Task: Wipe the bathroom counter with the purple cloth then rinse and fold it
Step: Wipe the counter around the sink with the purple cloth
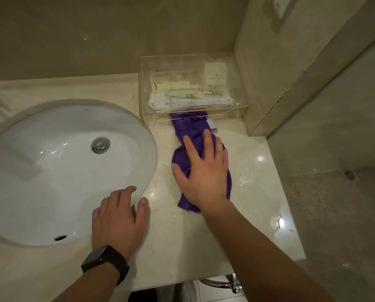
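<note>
head view: the right hand [204, 171] lies flat on the purple cloth [187, 127], palm down, fingers straight and spread apart, not curled round the fabric. the cloth is bunched into a long crumpled strip on the pale stone worktop [260, 192], to the right of the sink [51, 171]. its far end touches the front wall of a clear plastic box [230, 112] that stands against the back wall, and its near end shows from under the wrist. a small white tag shows at the cloth's right edge near the box. the box holds pale packets and a comb, blurred through the plastic.

the left hand [119, 219] rests palm down on the worktop at the near right rim of the sink, holding nothing, its fingers relaxed and a little bent, the fingertips reaching over the rim. a black watch [104, 263] sits on that wrist. the two hands are apart, with bare stone between them.

the sink is a white oval bowl set into the worktop, with a metal drain plug [100, 145] in the middle and an overflow hole [60, 238] in the near wall. wet patches shine on the stone to the right of the cloth. beyond the worktop's right edge lies a shower floor with a floor drain [349, 174].
</note>
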A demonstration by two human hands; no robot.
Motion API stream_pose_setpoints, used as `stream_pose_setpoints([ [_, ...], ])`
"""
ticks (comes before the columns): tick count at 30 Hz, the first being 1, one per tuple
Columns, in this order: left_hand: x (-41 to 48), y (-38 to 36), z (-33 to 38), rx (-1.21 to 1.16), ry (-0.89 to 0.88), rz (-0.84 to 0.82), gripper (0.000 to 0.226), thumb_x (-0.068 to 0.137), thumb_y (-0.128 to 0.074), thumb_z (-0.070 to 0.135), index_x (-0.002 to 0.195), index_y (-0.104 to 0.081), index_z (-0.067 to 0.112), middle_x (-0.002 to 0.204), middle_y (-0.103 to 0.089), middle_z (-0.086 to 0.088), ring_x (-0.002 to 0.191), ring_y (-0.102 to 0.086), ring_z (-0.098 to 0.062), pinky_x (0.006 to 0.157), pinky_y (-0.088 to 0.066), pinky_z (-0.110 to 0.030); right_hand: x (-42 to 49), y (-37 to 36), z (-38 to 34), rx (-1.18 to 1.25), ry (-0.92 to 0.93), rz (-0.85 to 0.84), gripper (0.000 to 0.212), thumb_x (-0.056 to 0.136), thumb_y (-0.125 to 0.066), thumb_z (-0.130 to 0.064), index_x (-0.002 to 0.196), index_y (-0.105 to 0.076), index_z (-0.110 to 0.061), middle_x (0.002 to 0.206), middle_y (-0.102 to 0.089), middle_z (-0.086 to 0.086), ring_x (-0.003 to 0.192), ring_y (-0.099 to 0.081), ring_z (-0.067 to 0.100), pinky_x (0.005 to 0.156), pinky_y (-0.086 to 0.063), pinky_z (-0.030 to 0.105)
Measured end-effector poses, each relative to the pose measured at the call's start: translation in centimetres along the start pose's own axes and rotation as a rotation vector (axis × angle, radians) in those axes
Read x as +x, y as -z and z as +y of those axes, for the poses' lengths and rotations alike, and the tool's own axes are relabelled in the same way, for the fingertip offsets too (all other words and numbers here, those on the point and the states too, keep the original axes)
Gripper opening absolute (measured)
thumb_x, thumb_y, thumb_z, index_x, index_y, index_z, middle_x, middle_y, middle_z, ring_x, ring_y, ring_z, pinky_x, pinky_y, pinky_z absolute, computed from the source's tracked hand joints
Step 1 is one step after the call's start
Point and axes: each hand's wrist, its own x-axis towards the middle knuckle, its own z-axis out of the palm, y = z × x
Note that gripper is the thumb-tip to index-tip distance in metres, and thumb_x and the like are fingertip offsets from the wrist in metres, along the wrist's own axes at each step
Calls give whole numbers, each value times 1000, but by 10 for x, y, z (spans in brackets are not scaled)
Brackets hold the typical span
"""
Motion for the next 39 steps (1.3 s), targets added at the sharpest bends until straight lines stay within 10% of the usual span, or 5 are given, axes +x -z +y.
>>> stream_pose_setpoints([
  [16, 1, 1, 4, 57, 2, -18, 67, 85, -21, 60, 131, -55, 24, 127, -59, -4, 117, -50, -28, 97, -36, -45, -83, 41, 128, 113, -61, 101, 66, 84, -51, -55, 147, -47, -34, 165, -20, 5, 151, -17, 32, 119, -24, 52],
  [31, 1, -3, -1, 38, 14, 34, 55, 94, -18, 45, 131, -53, 23, 125, -60, -7, 114, -52, -29, 94, -38, -45, -80, -26, -45, 85, 244, -4, 66, 86, -54, -50, 148, -42, -34, 164, -20, 9, 151, -13, 38, 119, -18, 58],
  [39, -1, -3, -1, -5, 4, 86, 54, 92, -25, 44, 127, -57, 20, 122, -62, -7, 112, -52, -31, 92, -36, -44, -18, -9, 6, 100, 256, 60, 62, 82, -61, -46, 142, -54, -30, 158, -35, 15, 143, -31, 43, 117, -28, 53],
])
